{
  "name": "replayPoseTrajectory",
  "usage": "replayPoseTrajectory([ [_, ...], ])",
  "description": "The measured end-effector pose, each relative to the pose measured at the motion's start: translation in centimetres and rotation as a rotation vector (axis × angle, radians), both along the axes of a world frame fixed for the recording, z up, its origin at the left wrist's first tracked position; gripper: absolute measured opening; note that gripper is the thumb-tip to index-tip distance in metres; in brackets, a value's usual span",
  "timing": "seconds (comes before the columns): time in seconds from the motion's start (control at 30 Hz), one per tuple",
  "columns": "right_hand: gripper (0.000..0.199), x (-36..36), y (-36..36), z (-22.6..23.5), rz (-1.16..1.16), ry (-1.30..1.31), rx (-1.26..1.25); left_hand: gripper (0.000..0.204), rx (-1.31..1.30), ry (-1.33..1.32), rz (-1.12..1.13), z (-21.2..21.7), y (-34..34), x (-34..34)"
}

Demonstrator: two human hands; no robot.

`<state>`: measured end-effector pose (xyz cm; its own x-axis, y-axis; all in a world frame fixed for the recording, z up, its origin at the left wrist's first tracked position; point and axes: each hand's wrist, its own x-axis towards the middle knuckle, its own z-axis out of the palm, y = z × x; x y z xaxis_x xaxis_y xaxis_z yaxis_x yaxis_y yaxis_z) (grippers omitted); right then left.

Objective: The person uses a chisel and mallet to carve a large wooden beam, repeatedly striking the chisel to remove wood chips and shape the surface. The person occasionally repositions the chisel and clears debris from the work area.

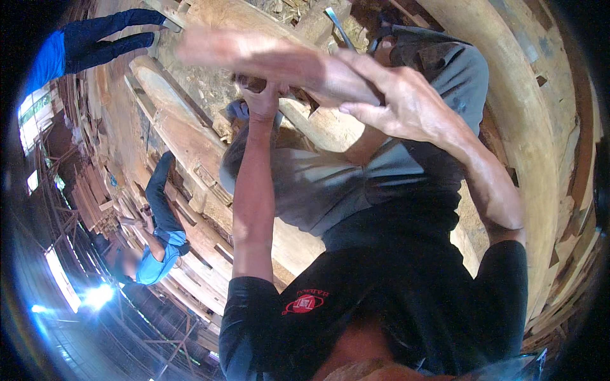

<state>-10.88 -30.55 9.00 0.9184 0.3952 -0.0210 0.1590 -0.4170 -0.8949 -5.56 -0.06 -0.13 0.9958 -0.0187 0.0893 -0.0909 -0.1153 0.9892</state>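
Note:
My right hand [406,105] grips the near end of a thick, club-shaped piece of wood [286,63], its thumb lying along the side. The wood's far end is smeared by motion and reaches up to the left, passing over my left hand. Below it, my left hand [260,98] is closed, fingers curled beside a dark rounded thing that I cannot make out. A pale, shaped wooden block [324,127] lies between my knees, partly hidden by the club-shaped wood and my forearms. Beyond my right hand, a narrow bluish metal blade [340,28] sticks up at a slant.
A long, heavy timber [527,127] curves along my right side. More timbers [184,114] and boards lie to the left, with wood chips [286,9] at the far side. Two people in blue shirts are on the left, one bent over [162,254], one standing [51,60].

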Motion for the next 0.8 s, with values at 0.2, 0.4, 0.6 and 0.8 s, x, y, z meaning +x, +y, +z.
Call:
replayPoseTrajectory([
  [0.2,0.056,4.2,-2.4,6.1,0.093,-0.07,1.339,0.02,-0.226,0.198,-0.098,-1.5,0.1,0.4],
  [0.4,0.05,0.3,0.4,0.4,0.156,-0.049,-0.287,0.02,0.02,-0.12,0.106,-5.3,3.5,0.9],
  [0.6,0.067,-2.1,-1.2,-1.4,-0.281,0.036,0.231,0.027,-0.227,0.124,-0.018,0.3,-0.1,3.9],
  [0.8,0.054,-0.6,-4.4,5.8,-0.447,0.042,0.78,0.018,-0.221,0.101,-0.083,1.7,-0.7,0.6],
])
